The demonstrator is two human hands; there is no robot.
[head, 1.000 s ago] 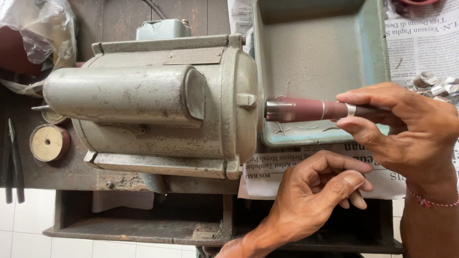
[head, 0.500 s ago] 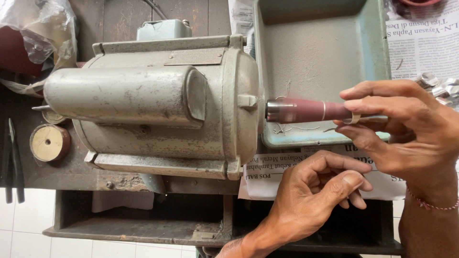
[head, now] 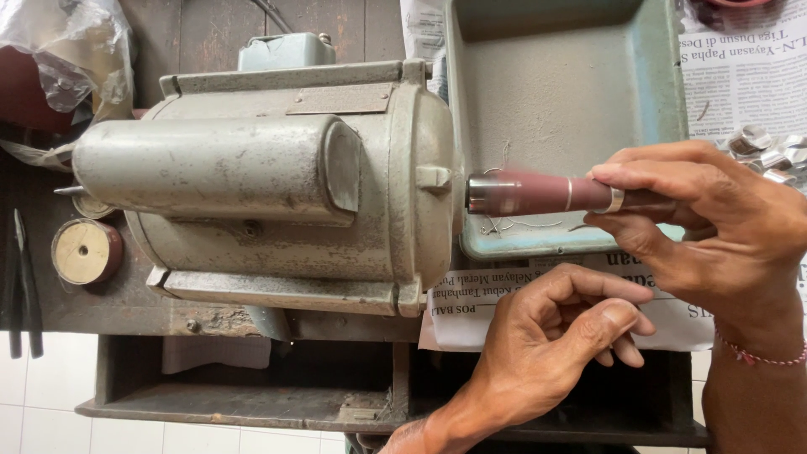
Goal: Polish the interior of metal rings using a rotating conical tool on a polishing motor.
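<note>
A grey electric motor (head: pixel 277 181) lies on the bench with a tapered reddish-brown spindle (head: pixel 525 193) sticking out of its right end. My right hand (head: pixel 710 223) pinches a small silver ring (head: pixel 616 200) that sits around the spindle's thin end, thumb below and fingers above. My left hand (head: pixel 555 336) rests just below on a sheet of newspaper (head: pixel 471 303), fingers loosely curled, holding nothing. The tip of the spindle is hidden by my right hand.
A green metal tray (head: pixel 656 84) lies behind the spindle. Several small silver rings (head: pixel 765 147) sit on newspaper at the right. At the left are a round reddish roll (head: pixel 84 250), black pliers (head: pixel 23 286) and a plastic bag (head: pixel 67 46).
My right hand's fingers have shifted slightly around the ring on the spindle. My left hand and the motor have stayed where they were.
</note>
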